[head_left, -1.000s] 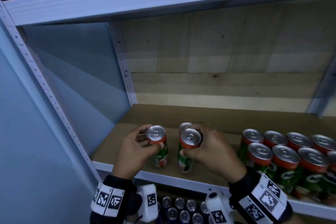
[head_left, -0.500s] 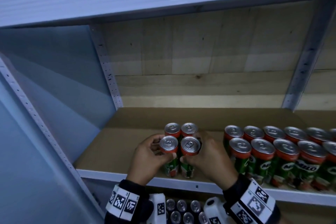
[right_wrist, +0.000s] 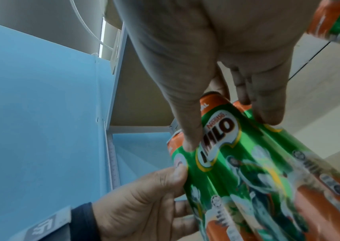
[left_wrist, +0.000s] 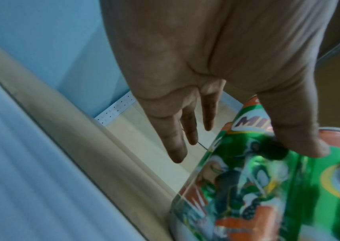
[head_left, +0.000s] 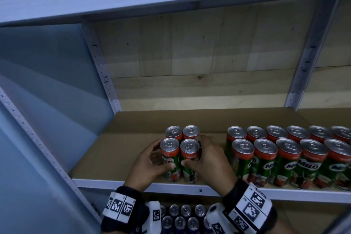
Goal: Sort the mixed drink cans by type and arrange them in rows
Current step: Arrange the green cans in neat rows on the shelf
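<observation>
Four green and orange Milo cans stand upright in a tight two-by-two block on the shelf. My left hand (head_left: 158, 157) holds the front left can (head_left: 169, 145), thumb on its front and fingers round its left side. In the left wrist view the thumb (left_wrist: 298, 130) presses that can (left_wrist: 247, 171) while three fingers (left_wrist: 175, 143) stretch out beside it. My right hand (head_left: 201, 154) grips the front right can (head_left: 190, 147), with fingers reaching round its right side. In the right wrist view its thumb (right_wrist: 185, 122) lies by the seam between both front cans (right_wrist: 237, 154). The back pair (head_left: 173, 131) stands just behind.
Two long rows of Milo cans (head_left: 284, 157) fill the shelf to the right, a hand's width from the block. Bare cardboard liner (head_left: 123, 138) lies left and behind. A metal post (head_left: 102, 74) and blue wall close the left side. Blue cans (head_left: 180, 218) stand on the shelf below.
A second ago my hands held the two front cans apart, further left. They have come together in front of the back pair. The last half second shows almost no movement.
</observation>
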